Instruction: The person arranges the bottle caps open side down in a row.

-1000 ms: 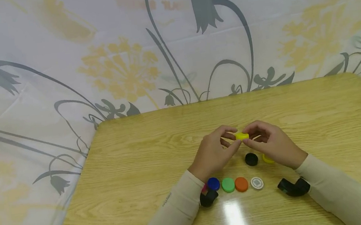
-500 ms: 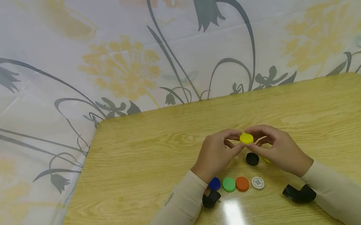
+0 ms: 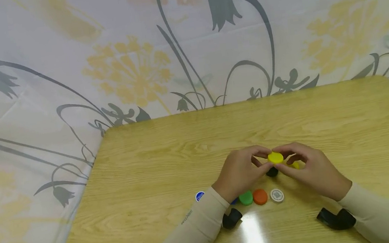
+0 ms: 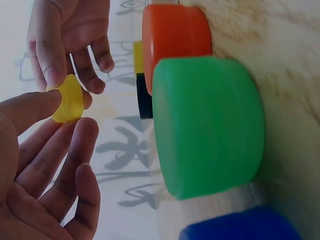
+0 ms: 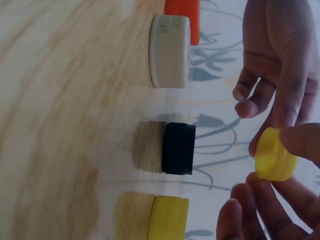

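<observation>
Thumb and fingers of both hands pinch one yellow bottle cap (image 3: 275, 157) above the table, its flat top facing up toward the head camera. My left hand (image 3: 242, 171) has it from the left, my right hand (image 3: 314, 169) from the right. In both wrist views the same yellow cap (image 4: 71, 100) is raised off the tabletop. Just below the hands lies a black cap (image 3: 272, 173), partly covered. A second yellow cap (image 3: 296, 165) shows between the right hand's fingers; the right wrist view has this yellow cap (image 5: 168, 219) on the table beside the black cap (image 5: 179, 149).
Nearer the body, a green cap (image 3: 246, 198), an orange cap (image 3: 260, 197) and a white cap (image 3: 277, 195) lie in a row. A blue cap (image 4: 240, 227) is mostly behind the left wrist. A blue-and-white cap (image 3: 200, 195) lies left of that sleeve. Black curved pieces (image 3: 232, 218) sit by both wrists.
Both hands have moved right and nearer the body with the yellow cap, which has tilted from edge-on to top-up. The blue-and-white cap has come into view; a pink one is now hidden.
</observation>
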A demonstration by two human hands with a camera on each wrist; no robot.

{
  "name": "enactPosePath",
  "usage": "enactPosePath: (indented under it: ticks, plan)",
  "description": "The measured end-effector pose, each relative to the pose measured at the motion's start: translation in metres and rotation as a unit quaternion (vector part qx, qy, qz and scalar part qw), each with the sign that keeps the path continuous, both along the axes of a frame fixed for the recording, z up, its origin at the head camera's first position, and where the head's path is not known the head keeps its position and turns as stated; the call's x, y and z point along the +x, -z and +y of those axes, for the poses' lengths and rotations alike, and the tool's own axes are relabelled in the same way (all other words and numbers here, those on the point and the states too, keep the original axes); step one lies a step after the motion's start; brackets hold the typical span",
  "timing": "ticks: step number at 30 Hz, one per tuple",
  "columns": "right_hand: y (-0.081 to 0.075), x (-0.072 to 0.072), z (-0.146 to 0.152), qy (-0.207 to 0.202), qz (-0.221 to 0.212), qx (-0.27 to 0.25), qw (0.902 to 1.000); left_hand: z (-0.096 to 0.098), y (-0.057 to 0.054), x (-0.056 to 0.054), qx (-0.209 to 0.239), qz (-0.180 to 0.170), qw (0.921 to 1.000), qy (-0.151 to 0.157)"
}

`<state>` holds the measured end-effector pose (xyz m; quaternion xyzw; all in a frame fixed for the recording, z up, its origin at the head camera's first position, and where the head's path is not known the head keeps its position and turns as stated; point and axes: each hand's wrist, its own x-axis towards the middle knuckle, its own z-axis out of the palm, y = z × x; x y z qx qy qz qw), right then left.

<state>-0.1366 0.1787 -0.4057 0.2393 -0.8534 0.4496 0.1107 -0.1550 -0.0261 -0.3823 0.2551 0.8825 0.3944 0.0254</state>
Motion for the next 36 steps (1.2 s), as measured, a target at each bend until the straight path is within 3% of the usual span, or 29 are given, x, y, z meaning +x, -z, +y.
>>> enactPosePath:
  ticks: [12, 19, 32, 36]
  plan:
    - [0.004, 0.012, 0.012, 0.015, 0.01, 0.031, 0.9994, 0.009, 0.0, 0.007, -0.045, -0.012, 0.9984, 0.031]
    - [0.008, 0.017, 0.016, 0.003, 0.001, 0.045, 0.999, 0.01, 0.001, 0.011, -0.093, -0.006, 0.9949, 0.037]
    - [0.01, 0.021, 0.023, -0.029, -0.005, 0.063, 0.9976, 0.012, 0.003, 0.013, -0.124, -0.012, 0.991, 0.048]
    - [0.008, 0.021, 0.027, -0.04, -0.031, 0.073, 0.996, 0.013, 0.003, 0.014, -0.14, -0.005, 0.989, 0.047]
